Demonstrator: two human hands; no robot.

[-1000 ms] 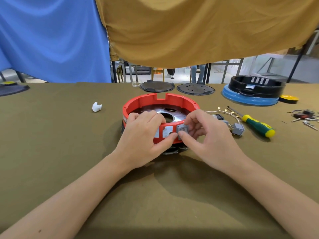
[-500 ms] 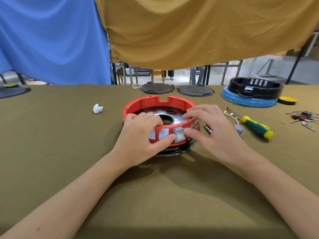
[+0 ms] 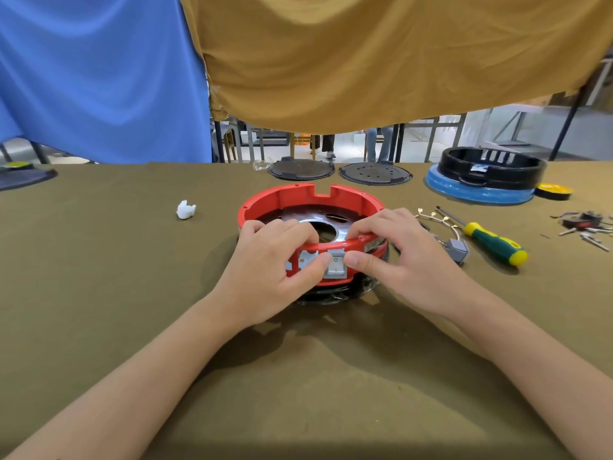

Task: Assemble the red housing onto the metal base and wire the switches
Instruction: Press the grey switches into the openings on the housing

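The red housing (image 3: 311,207) sat near the middle of the table (image 3: 99,277), already seated over the metal base (image 3: 326,227), whose shiny plate with a round hole showed inside the ring. One grey rocker switch (image 3: 335,267) was in an opening of the near wall, while the opening just to its left looked unfilled, with only metal showing through. The left hand (image 3: 268,277) gripped the near rim, fingers curled over the top edge and the thumb pressing the switch from the left; the right hand (image 3: 401,260) likewise curled over the rim, its thumb pressing the switch's right edge. By my judgement the housing step was done and the first switch was just being pushed home; whether it had snapped fully in I could not tell. A second grey switch (image 3: 458,250) lay on the cloth just right of the housing with loose wires (image 3: 434,218) beside it, so fitting it and all the wiring appeared to remain. Counted: one housing, two switches, one screwdriver (image 3: 494,242) with a green and yellow handle, two dark round plates (image 3: 300,168) at the far edge, one black ring on a blue disc (image 3: 481,194), one white scrap (image 3: 185,209), and a small heap of parts (image 3: 583,224) at the far right.
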